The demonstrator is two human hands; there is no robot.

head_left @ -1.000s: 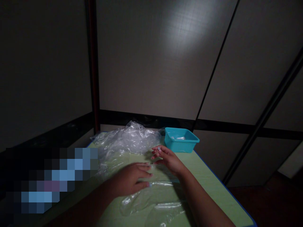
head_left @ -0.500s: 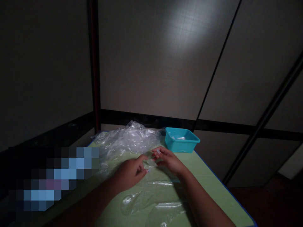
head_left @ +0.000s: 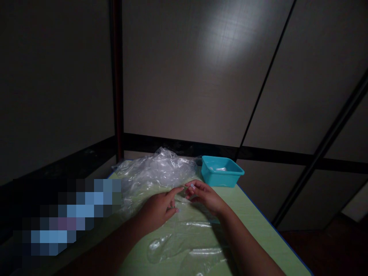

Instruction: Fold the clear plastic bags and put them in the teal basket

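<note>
My left hand and my right hand meet over the middle of a green table. Both pinch the far edge of a clear plastic bag that lies flat on the table under my forearms. The left index finger stretches toward the right hand's fingertips, the other left fingers curled. Fingers of the right hand are bent and closed on the film. Just beyond my hands lies a crumpled heap of clear plastic.
A turquoise plastic tub stands at the table's far right corner with something pale inside. Dim wall panels with dark frames close off the back and right. A blurred patch covers the lower left. The table's right edge has a blue rim.
My left hand went from lying flat with spread fingers to curling and pinching the bag's edge beside the right hand. The right hand closed slightly and barely moved.
</note>
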